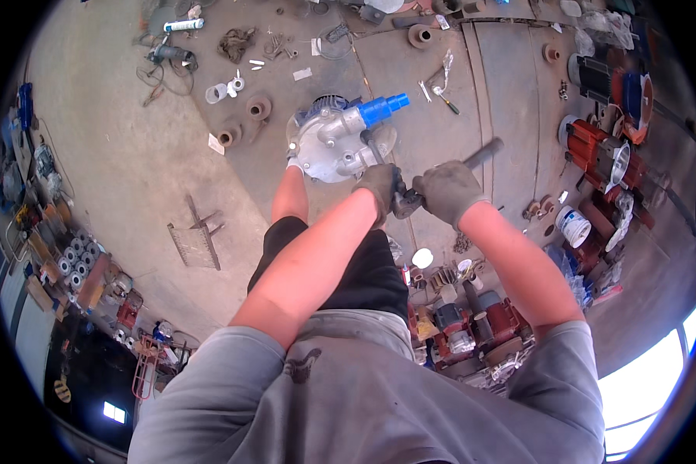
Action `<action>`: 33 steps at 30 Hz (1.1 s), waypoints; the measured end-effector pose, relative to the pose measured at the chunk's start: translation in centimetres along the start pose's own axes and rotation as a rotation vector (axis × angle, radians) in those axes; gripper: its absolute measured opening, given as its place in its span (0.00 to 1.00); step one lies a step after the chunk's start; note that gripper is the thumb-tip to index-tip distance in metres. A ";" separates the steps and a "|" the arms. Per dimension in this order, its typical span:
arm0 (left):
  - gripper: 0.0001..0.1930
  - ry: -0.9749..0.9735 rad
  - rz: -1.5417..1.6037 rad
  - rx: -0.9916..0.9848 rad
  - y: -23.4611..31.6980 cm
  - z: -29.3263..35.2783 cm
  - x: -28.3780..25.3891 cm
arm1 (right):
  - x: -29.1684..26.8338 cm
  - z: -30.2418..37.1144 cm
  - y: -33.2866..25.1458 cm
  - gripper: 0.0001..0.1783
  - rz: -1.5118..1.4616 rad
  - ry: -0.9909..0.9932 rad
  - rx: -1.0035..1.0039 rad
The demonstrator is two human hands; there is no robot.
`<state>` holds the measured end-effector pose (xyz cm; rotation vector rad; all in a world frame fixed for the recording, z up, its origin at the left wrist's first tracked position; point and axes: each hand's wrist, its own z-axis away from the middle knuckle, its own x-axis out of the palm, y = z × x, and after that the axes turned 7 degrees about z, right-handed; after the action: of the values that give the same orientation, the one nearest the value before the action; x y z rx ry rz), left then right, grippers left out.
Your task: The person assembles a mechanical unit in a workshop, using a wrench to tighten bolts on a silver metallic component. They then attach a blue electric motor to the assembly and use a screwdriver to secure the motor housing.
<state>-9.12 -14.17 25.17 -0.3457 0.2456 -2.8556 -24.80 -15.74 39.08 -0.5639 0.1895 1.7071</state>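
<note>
My left hand (377, 185), in a dark grey work glove, is closed around a dark metal part (399, 182); its shape is mostly hidden. To the right, my gloved right hand (447, 189) is wrapped round a dark-handled tool (484, 152). Its handle points up and right, and a dark, thick piece (404, 203) sits between the two hands; I cannot tell which item that piece belongs to. Just beyond my left hand is a silver cast-metal pump housing (329, 148), round and bolted, with a stepped blue plug (383, 110) at its outlet.
Rusty flanged sleeves (258, 107) stand on the floor beyond. A metal grate with a handle (196, 241) lies at left. On the right are red motors (589, 147) and a white bucket (573, 226). A screwdriver (447, 101) lies past the blue plug. Machine parts crowd the near right.
</note>
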 end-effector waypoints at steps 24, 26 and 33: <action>0.06 -0.248 0.649 -0.313 3.6 -0.4 -0.5 | 3.3 -1.6 -5.7 0.09 -1.313 -0.123 0.324; 0.08 -0.441 0.934 -0.421 2.0 -2.9 -2.5 | 4.8 -1.8 -7.7 0.11 -1.430 -0.225 0.352; 0.08 0.151 -0.534 0.190 3.1 -1.0 0.5 | -6.4 -3.4 -0.9 0.13 0.113 -0.116 0.005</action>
<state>-9.18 -17.09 23.71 -0.1754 -0.1136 -3.3995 -22.29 -22.57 39.31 -0.4568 0.1447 1.8428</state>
